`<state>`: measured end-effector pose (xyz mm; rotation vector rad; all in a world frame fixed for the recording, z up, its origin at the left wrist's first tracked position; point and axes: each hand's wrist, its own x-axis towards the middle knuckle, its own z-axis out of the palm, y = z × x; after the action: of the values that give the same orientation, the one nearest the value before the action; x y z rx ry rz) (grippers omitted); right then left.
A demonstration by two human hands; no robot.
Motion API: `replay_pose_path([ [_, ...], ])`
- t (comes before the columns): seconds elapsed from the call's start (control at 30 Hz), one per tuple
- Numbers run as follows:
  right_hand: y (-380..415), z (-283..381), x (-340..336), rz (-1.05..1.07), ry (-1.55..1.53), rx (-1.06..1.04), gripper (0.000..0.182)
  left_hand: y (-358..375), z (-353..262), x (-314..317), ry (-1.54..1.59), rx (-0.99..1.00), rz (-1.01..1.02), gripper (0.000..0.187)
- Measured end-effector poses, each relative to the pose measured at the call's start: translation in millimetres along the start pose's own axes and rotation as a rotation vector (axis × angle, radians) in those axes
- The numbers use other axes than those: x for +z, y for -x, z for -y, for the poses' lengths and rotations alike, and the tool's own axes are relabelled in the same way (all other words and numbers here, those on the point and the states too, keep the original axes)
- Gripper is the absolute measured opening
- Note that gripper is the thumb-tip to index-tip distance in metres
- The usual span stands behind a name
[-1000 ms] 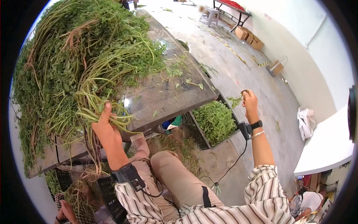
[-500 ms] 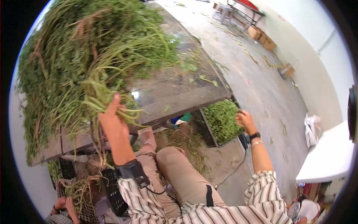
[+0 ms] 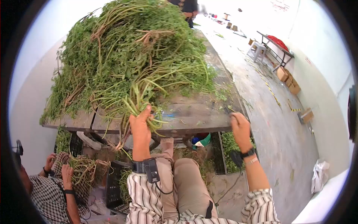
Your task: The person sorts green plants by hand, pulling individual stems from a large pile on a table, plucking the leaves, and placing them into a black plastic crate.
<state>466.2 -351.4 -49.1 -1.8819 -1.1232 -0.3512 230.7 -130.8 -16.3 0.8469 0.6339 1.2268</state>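
A bunch of green leafy stems is gripped in my left hand, fingers wrapped round it and thumb on top, at the front edge of the table. Thin roots hang below that hand. My right hand is at the table's right front corner with its fingers curled together. A small stem piece lies by its fingertips; whether they hold anything I cannot make out. Behind my left hand rises a large heap of leafy plants with some brown roots.
Below the table's right corner stands a dark crate of picked greens. A black crate stands left of my legs. At lower left a co-worker handles stems. Another person stands at the table's far end. A white stool is farther back.
My view has turned left and up, showing more of the heap and the co-worker. My right hand has moved from above the greens crate to the table corner. My left hand still grips the stems.
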Motion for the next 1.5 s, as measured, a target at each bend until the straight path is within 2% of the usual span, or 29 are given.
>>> replay_pose_path([
  [0.03, -2.7, -7.0, 12.3, -0.006, 0.075, -0.067, 0.015, -0.2, 0.8, -2.0, -0.006, -0.017, 0.025, 0.024],
  [0.1, -4.7, -9.2, 30.2, -0.036, 0.2, -0.056, 0.016, -1.4, 5.2, -9.9, -0.022, -0.064, 0.056, 0.024],
  [0.17, -5.7, -13.4, 31.6, -0.062, 0.254, -0.015, 0.016, 1.2, 8.4, 0.4, -0.072, -0.041, -0.02, 0.024],
  [0.23, -6.6, -11.4, 42.0, -0.063, 0.273, 0.01, 0.016, -2.3, 18.3, -5.8, -0.111, -0.057, -0.037, 0.04],
  [0.3, -5.7, -15.5, 41.4, -0.063, 0.334, 0.039, 0.016, 1.7, 17.0, -1.9, -0.094, -0.04, -0.032, 0.043],
  [0.37, -5.0, -14.5, 40.7, -0.054, 0.328, 0.026, 0.015, 0.5, 22.4, -3.6, 0.004, -0.02, -0.039, 0.023],
  [0.4, -5.5, -15.0, 41.2, -0.068, 0.334, 0.02, 0.015, 2.1, 19.0, -3.6, 0.005, -0.018, -0.043, 0.021],
  [0.7, -6.2, -14.2, 43.7, -0.123, 0.352, -0.02, 0.012, 4.7, -1.3, -15.0, 0.018, 0.07, -0.068, 0.017],
  [0.77, -7.6, -14.2, 42.7, -0.088, 0.366, 0.0, 0.012, 5.9, -6.1, -13.5, 0.05, 0.032, -0.076, 0.016],
  [0.8, -12.4, 11.1, 33.5, -0.093, 0.365, -0.007, 0.012, 4.5, -7.1, -14.1, 0.08, 0.023, -0.075, 0.017],
  [1.03, -8.7, -14.2, 44.4, -0.116, 0.331, -0.018, 0.011, 13.4, -15.8, -18.5, 0.077, -0.028, -0.082, 0.015],
  [1.07, -6.9, -15.0, 44.2, -0.111, 0.338, -0.014, 0.011, 14.7, -13.9, -18.6, 0.085, -0.002, -0.071, 0.008],
  [1.23, -6.0, -20.2, 47.3, -0.181, 0.323, -0.07, 0.011, 19.0, -16.6, -22.4, 0.119, -0.057, -0.132, 0.011],
  [1.3, -7.4, -19.6, 48.6, -0.138, 0.32, -0.031, 0.011, 16.3, -21.0, -25.6, 0.184, -0.045, -0.057, 0.01],
  [1.37, -7.4, -22.8, 49.1, -0.131, 0.344, 0.005, 0.011, 15.8, -25.6, -26.9, 0.192, -0.063, -0.078, 0.01],
  [1.5, -5.5, -26.3, 50.1, -0.177, 0.303, -0.062, 0.011, 12.0, -32.2, -34.8, 0.176, -0.093, -0.073, 0.015],
])
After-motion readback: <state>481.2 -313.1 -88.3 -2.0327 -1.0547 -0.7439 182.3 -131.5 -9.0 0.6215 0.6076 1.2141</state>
